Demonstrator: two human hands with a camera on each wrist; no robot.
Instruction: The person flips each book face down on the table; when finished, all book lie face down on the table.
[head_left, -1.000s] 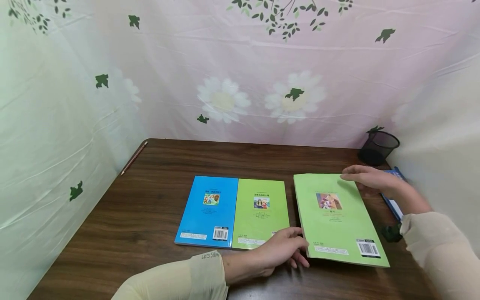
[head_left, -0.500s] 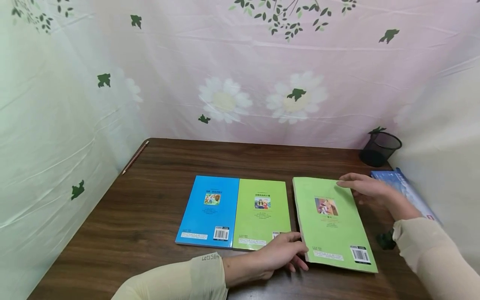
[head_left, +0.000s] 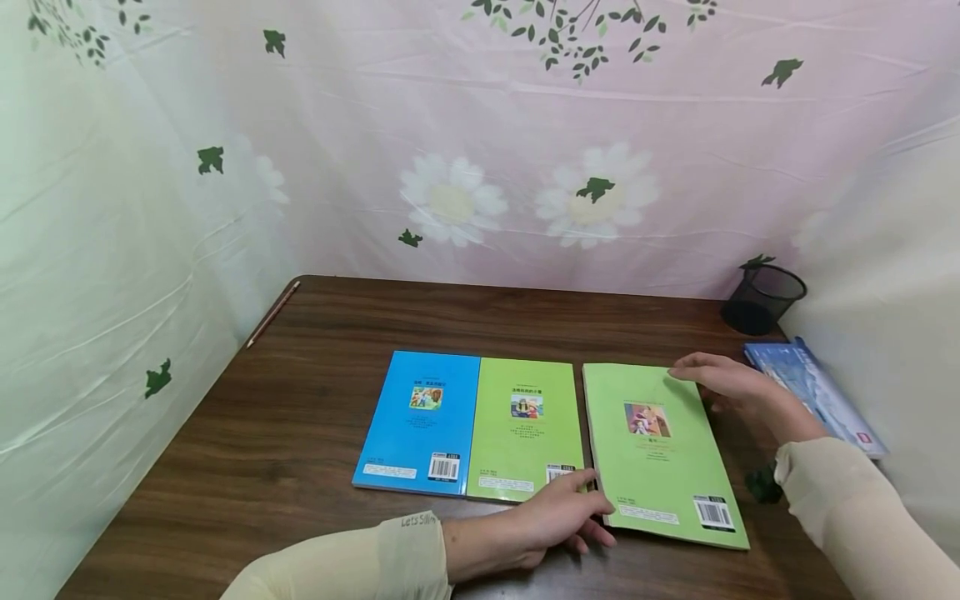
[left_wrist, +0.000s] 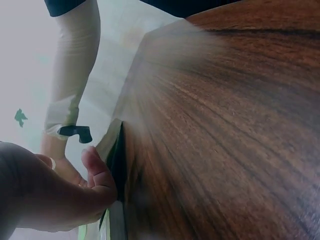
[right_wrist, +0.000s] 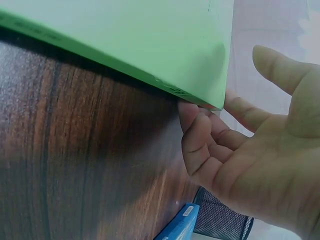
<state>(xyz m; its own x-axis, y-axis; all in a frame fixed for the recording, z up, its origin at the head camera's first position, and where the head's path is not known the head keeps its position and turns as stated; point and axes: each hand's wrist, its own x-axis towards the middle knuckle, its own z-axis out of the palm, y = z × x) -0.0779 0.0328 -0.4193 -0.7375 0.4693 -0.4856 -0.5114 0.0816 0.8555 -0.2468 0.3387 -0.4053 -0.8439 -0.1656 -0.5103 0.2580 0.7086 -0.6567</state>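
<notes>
A light green book (head_left: pixel 660 467), back cover up, lies on the right of the brown table. My left hand (head_left: pixel 551 521) touches its lower left corner with loosely bent fingers. At its upper right corner is my right hand (head_left: pixel 738 392); in the right wrist view its fingers bend against the corner (right_wrist: pixel 215 95), while the thumb stands away from the cover. To the left, a blue book (head_left: pixel 416 437) and a brighter green book (head_left: pixel 525 437) lie side by side, edges touching. A narrow gap parts them from the light green book. My left hand covers part of the brighter green book's lower right corner.
A black mesh pen cup (head_left: pixel 763 300) stands at the back right. Another blue book (head_left: pixel 817 400) lies by the right curtain, partly behind my right arm. A pencil (head_left: pixel 273 315) lies along the table's left edge. Patterned cloth (head_left: pixel 480 125) hangs around the table.
The light green book has slid toward me and slightly left, turning straighter and lying flatter. My right hand has moved along with it, uncovering more of the far blue book. The left hand barely moved.
</notes>
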